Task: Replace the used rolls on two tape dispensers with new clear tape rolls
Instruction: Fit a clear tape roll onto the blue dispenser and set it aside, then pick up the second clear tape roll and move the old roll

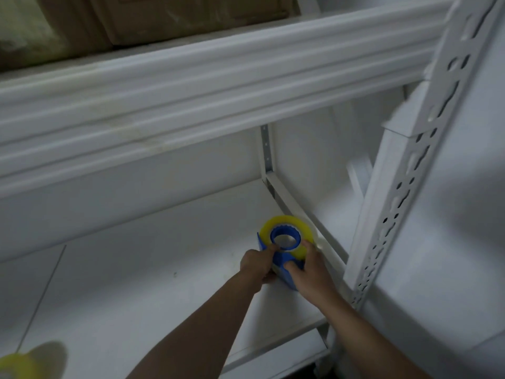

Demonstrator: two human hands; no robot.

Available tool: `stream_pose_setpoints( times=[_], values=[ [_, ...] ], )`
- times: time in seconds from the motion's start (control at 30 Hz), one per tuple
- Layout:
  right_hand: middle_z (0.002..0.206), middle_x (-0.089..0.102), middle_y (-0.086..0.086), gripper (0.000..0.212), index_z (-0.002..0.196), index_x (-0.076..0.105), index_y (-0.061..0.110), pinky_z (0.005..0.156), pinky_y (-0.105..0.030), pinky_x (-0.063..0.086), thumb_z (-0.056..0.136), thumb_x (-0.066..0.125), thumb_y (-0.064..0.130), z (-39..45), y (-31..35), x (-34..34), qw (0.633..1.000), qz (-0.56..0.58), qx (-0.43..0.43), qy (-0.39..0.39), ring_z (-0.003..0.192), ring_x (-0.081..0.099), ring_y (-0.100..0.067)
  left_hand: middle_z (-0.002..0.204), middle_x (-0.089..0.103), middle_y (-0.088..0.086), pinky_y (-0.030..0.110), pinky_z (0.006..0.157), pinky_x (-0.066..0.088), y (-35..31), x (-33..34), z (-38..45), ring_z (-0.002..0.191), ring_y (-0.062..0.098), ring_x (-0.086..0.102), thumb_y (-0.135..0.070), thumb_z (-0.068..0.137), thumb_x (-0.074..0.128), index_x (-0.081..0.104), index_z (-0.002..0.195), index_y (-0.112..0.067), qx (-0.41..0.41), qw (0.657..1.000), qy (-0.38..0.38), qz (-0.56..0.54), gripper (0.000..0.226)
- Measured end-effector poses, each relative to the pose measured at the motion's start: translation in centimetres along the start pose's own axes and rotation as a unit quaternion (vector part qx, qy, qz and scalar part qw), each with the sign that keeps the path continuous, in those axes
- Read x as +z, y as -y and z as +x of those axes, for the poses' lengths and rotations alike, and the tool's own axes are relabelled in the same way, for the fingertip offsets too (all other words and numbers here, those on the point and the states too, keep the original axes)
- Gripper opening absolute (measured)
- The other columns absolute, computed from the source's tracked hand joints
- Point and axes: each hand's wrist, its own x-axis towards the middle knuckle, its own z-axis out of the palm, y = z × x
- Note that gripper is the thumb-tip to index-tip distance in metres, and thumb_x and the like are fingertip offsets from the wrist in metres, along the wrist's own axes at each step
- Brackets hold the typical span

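**Both hands on the blue dispenser**

Deep on the white shelf (142,269), toward its far right corner, both hands meet at a blue dispenser (284,262). The left hand (258,263) grips the dispenser's left side, fingers curled round it, one fingertip reaching up to the edge of the blue hub. The right hand (310,272) clasps the right side, thumb pressed on the blue body and fingers wrapped round the far edge of the roll (289,228). That roll, yellowish clear tape, sits on the dispenser's hub with its open core facing up toward the camera. The dispenser stands just beside the shelf's right rail, near the perforated white upright (410,187). At the near left corner of the view a second yellowish roll (16,366) shows, blurred and cut by the frame. Above, a white beam (191,99) crosses the view, with brown boxes (164,17) on the shelf over it.
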Motion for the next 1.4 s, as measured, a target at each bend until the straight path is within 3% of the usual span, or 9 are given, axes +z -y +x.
stream_pose_setpoints(
  times=[0.2, 0.33, 0.43, 0.57, 0.7, 0.83, 0.97, 1.13, 1.4],
  values=[
    [0.117, 0.045, 0.003, 0.061, 0.133, 0.038, 0.021, 0.088, -0.033, 0.045, 0.077, 0.062, 0.029, -0.1, -1.0, -0.1, 0.999, -0.032, 0.014, 0.04, 0.108, 0.047, -0.016, 0.064, 0.063, 0.016, 0.046, 0.07, 0.062, 0.4, 0.3, 0.0, 0.06, 0.031, 0.064, -0.046, 0.082, 0.068, 0.064, 0.085, 0.001, 0.005, 1.0, -0.01, 0.027, 0.048],
    [0.121, 0.048, -0.001, 0.068, 0.133, 0.038, 0.024, 0.09, -0.04, 0.049, 0.07, 0.056, 0.043, 0.0, -1.7, 0.2, 0.998, -0.052, 0.02, 0.038, 0.109, 0.049, -0.019, 0.072, 0.062, 0.011, 0.037, 0.062, 0.055, 0.7, 0.3, 0.2, 0.062, 0.025, 0.06, -0.049, 0.084, 0.064, 0.06, 0.081, -0.005, 0.023, 0.998, -0.011, 0.066, 0.044],
    [0.122, 0.049, 0.0, 0.062, 0.131, 0.039, 0.024, 0.089, -0.039, 0.048, 0.074, 0.055, 0.042, 0.1, -1.9, 0.3, 0.998, -0.039, 0.024, 0.037, 0.109, 0.049, -0.018, 0.068, 0.061, 0.013, 0.045, 0.07, 0.06, 0.9, 0.3, 0.4, 0.063, 0.029, 0.062, -0.055, 0.082, 0.064, 0.063, 0.085, -0.002, 0.023, 0.997, 0.003, 0.068, 0.054],
    [0.11, 0.057, 0.002, 0.048, 0.119, 0.051, 0.019, 0.084, -0.037, 0.048, 0.079, 0.05, 0.047, 0.6, -0.9, -0.6, 1.0, 0.006, 0.014, -0.001, 0.103, 0.055, -0.02, 0.082, 0.065, 0.016, 0.035, 0.064, 0.059, 1.1, -0.5, -0.5, 0.069, 0.028, 0.065, -0.063, 0.089, 0.049, 0.06, 0.103, -0.001, -0.008, 0.999, 0.031, 0.039, 0.064],
    [0.122, 0.049, 0.002, 0.036, 0.128, 0.049, 0.019, 0.095, -0.032, 0.037, 0.097, 0.046, 0.036, 0.8, 0.8, -1.8, 0.996, 0.078, 0.028, -0.043, 0.117, 0.047, -0.018, 0.103, 0.064, 0.016, 0.04, 0.076, 0.056, 1.5, -2.3, -0.8, 0.083, 0.028, 0.065, -0.053, 0.097, 0.039, 0.054, 0.114, -0.01, -0.009, 0.999, 0.027, -0.03, 0.049],
    [0.115, 0.057, 0.005, 0.023, 0.117, 0.056, 0.022, 0.087, -0.025, 0.037, 0.098, 0.046, 0.03, 0.6, 2.4, -1.4, 0.991, 0.114, -0.001, -0.069, 0.107, 0.053, -0.013, 0.096, 0.063, 0.011, 0.036, 0.074, 0.053, 2.9, -5.0, -1.4, 0.08, 0.025, 0.063, -0.036, 0.098, 0.048, 0.056, 0.113, -0.01, 0.021, 0.996, 0.011, -0.088, 0.031],
    [0.107, 0.06, 0.001, 0.025, 0.116, 0.059, 0.015, 0.076, -0.018, 0.041, 0.092, 0.057, 0.021, -0.2, 3.3, 1.8, 0.995, 0.003, -0.088, -0.055, 0.092, 0.056, -0.008, 0.086, 0.064, 0.008, 0.029, 0.067, 0.049, 5.6, -8.4, -2.3, 0.074, 0.022, 0.063, -0.02, 0.094, 0.053, 0.061, 0.092, -0.009, 0.05, 0.995, 0.011, -0.085, 0.014],
    [0.116, 0.062, -0.011, 0.036, 0.117, 0.056, 0.01, 0.097, -0.046, 0.041, 0.086, 0.056, 0.028, -2.6, 4.9, 8.6, 0.957, -0.177, -0.229, 0.022, 0.116, 0.051, -0.032, 0.077, 0.062, 0.005, 0.026, 0.066, 0.047, 8.6, -14.1, -4.4, 0.071, 0.02, 0.061, -0.021, 0.092, 0.057, 0.06, 0.077, -0.011, 0.071, 0.994, -0.015, -0.081, 0.018],
    [0.131, 0.057, -0.007, 0.041, 0.125, 0.055, 0.014, 0.106, -0.05, 0.031, 0.088, 0.058, 0.029, -9.4, 8.6, 19.8, 0.912, -0.268, -0.279, 0.133, 0.132, 0.04, -0.031, 0.071, 0.065, 0.005, 0.031, 0.073, 0.048, 15.5, -25.8, -7.3, 0.07, 0.018, 0.059, -0.027, 0.09, 0.059, 0.061, 0.07, -0.009, 0.087, 0.989, -0.077, -0.095, 0.026]
  ],
)
